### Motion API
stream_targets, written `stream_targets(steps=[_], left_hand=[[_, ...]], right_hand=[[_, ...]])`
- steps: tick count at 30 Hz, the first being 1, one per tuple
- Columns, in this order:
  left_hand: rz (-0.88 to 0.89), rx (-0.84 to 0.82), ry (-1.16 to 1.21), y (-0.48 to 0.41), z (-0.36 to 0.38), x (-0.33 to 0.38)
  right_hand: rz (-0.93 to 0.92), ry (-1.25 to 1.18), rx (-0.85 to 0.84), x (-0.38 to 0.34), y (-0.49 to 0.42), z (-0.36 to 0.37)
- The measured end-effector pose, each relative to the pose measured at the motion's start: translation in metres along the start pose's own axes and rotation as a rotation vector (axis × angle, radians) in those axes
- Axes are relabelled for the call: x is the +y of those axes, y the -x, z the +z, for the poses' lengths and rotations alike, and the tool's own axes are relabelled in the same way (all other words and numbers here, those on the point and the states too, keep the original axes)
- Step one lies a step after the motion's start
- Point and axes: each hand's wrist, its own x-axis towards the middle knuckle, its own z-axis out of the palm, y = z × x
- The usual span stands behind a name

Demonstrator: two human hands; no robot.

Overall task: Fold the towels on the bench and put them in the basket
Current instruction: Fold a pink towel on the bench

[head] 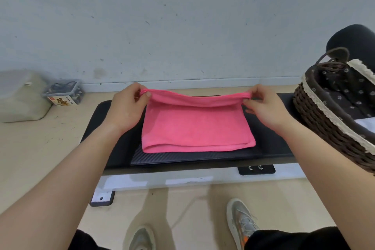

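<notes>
While pink towel (196, 126) lies on bench (272, 148) already doubled, we pinch its far edge: left hand (125, 105) at one corner, right hand (263, 105) at other. Folding unfinished; putting into basket (324, 128) at our right remains.

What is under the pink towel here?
A ribbed black mat on the bench shows past the near edge of the pink towel. The towel covers the rest, so anything else beneath cannot be seen.

Single head-worn wide-angle view, looking forward and down, close over the bench (274, 148), wall behind
</notes>
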Motion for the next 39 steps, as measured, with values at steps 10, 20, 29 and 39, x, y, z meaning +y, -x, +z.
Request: stream_targets(steps=[10,20,29,39], left_hand=[[0.238,-0.296,-0.242,0.057,-0.025,-0.015],[0.410,-0.181,-0.384,0.072,-0.035,-0.023],[0.378,-0.314,-0.530,0.074,-0.030,-0.027],[0.234,-0.205,-0.309,0.047,-0.002,0.011]], right_hand=[[-0.190,0.518,-0.123,0.016,0.063,-0.029],[-0.240,0.656,-0.069,0.004,0.086,-0.035],[-0.260,1.000,-0.234,0.013,0.091,-0.028],[-0.308,0.816,-0.151,-0.017,0.076,-0.002]])
